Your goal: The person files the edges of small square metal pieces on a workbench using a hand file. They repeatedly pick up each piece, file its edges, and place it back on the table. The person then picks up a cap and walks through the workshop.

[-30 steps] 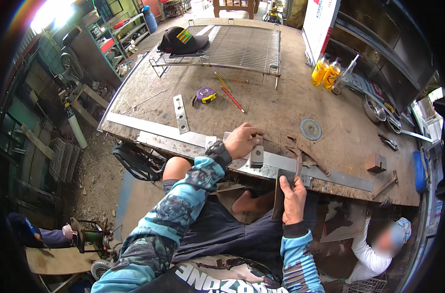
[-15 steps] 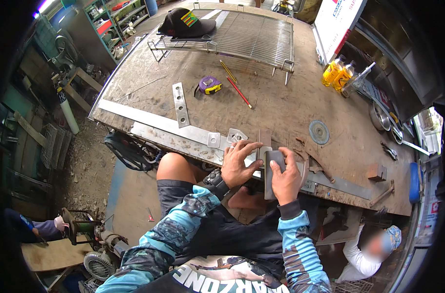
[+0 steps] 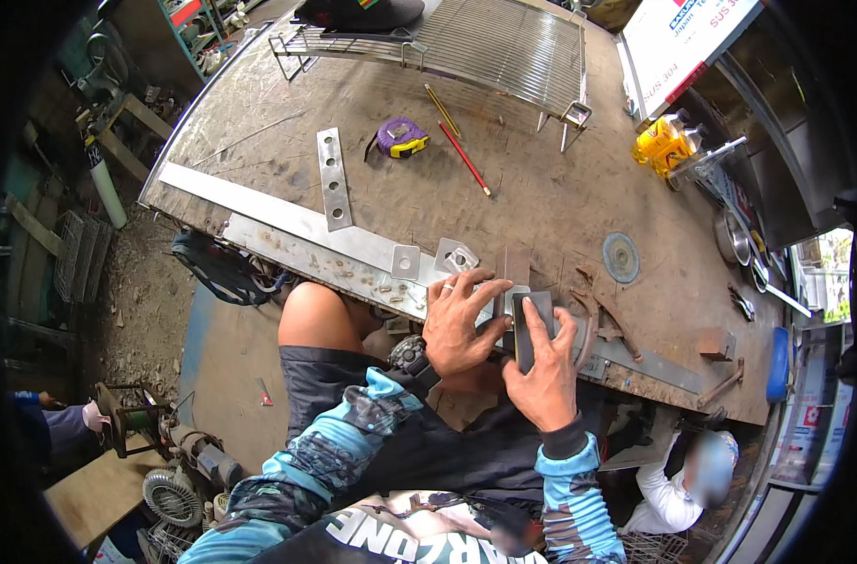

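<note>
My right hand (image 3: pixel 544 374) grips a dark grey rectangular block (image 3: pixel 534 324), thumb hidden or low at its side and index finger stretched along its upper face. Beside it, my left hand (image 3: pixel 461 324), with a black watch on the wrist, is closed at the bench edge. Its fingertips and thumb hold a small metal plate (image 3: pixel 515 297) against the edge, mostly covered by the hand and the block. Just beyond the left fingers lie a small square plate with a hole (image 3: pixel 406 263) and another holed plate (image 3: pixel 458 256).
On the wooden bench lie a long metal strip (image 3: pixel 259 214), a strip with several holes (image 3: pixel 333 179), a tape measure (image 3: pixel 402 138), a red pencil (image 3: pixel 464 158), a grinding disc (image 3: pixel 621 257) and rusty pliers (image 3: pixel 619 329). A wire rack (image 3: pixel 503 61) stands behind. Another person (image 3: pixel 663 489) is at lower right.
The dark block has moved up and away from me and shows shorter. My right index finger now lies along its face. My left hand stays nearly in place; the whole view has shifted slightly.
</note>
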A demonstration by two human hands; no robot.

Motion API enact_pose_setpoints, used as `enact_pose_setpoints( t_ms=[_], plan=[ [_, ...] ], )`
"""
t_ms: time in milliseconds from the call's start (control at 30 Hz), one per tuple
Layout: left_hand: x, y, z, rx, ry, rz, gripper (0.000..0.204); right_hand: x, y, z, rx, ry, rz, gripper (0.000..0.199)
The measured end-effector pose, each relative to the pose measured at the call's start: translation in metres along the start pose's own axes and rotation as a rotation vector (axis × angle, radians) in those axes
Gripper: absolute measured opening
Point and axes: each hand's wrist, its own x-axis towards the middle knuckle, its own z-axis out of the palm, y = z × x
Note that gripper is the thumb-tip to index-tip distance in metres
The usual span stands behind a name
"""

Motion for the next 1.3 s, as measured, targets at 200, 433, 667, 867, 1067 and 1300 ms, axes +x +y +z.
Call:
enact_pose_setpoints(
  t_ms=[200,433,667,867,1067,1300],
  plan=[
    [0.001,0.002,-0.002,-0.055,0.007,-0.022,0.055,0.005,0.000,-0.019,-0.115,0.271,-0.174,0.056],
    [-0.001,0.004,0.003,0.010,0.058,-0.019,0.056,0.009,-0.010,0.007,-0.269,-0.032,-0.082,0.059],
    [0.000,0.010,0.005,-0.037,0.008,-0.136,0.056,0.012,-0.023,0.006,-0.389,-0.029,-0.074,0.063],
    [-0.008,0.012,0.014,-0.051,0.055,-0.149,0.049,0.016,-0.022,0.007,-0.375,-0.021,-0.099,0.063],
    [-0.008,0.015,0.016,-0.027,0.068,-0.159,0.046,0.014,-0.017,0.008,-0.394,0.023,-0.132,0.059],
    [-0.009,0.017,0.011,-0.024,0.046,-0.181,0.044,0.008,-0.023,0.006,-0.390,-0.027,-0.097,0.059]
  ],
)
